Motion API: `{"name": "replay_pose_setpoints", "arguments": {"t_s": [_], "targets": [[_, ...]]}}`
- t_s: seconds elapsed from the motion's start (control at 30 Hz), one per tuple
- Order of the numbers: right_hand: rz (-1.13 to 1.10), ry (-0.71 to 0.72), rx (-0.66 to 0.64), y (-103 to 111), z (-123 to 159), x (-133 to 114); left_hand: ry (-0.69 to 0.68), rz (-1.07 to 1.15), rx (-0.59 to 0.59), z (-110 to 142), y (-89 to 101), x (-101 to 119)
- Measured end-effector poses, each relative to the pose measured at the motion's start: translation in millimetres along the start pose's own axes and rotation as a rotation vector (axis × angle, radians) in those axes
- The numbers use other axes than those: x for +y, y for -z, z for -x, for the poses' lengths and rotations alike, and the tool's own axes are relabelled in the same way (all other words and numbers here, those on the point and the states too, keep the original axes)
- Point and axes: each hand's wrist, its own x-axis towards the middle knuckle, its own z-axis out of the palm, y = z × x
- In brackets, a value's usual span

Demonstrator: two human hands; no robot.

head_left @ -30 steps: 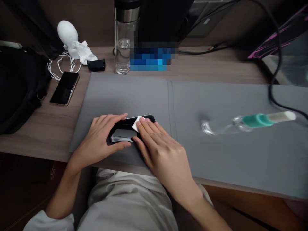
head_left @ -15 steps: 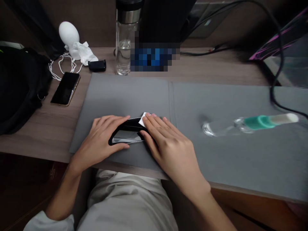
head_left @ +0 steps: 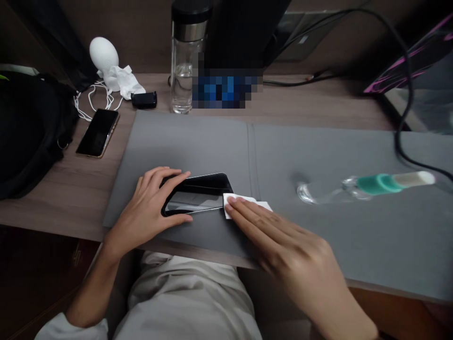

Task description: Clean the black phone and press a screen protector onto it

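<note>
A black smartphone (head_left: 198, 196) with a glossy, reflecting screen lies on the grey desk mat. My left hand (head_left: 150, 200) spans its left end, fingers along the far edge and thumb at the near edge. At the phone's lower right corner is a folded white tissue (head_left: 228, 208). My right hand (head_left: 286, 250) has its fingers pressed together over the tissue, holding it; part of the tissue is hidden under them.
On the grey mat (head_left: 339, 236) lies a clear bottle with a green collar (head_left: 378, 184). Behind stand a glass water bottle (head_left: 182, 89) and a white rounded device (head_left: 104, 54). To the left are another phone (head_left: 98, 133) and a black bag (head_left: 31, 137). A black cable (head_left: 401, 118) hangs at right.
My right hand has slid with the tissue from the phone's far edge right and nearer to me, uncovering the phone's right end. My left hand keeps its grip.
</note>
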Motion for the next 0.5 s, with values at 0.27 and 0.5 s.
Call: {"name": "replay_pose_setpoints", "arguments": {"t_s": [0.27,0.5], "targets": [[0.166,-0.213,0.201,6,0,12,-0.041,-0.021,-0.011,-1,1.2,1],[0.008,-0.13,0.045,-9,-11,15,-0.178,-0.072,-0.01,0,1.5,0]]}}
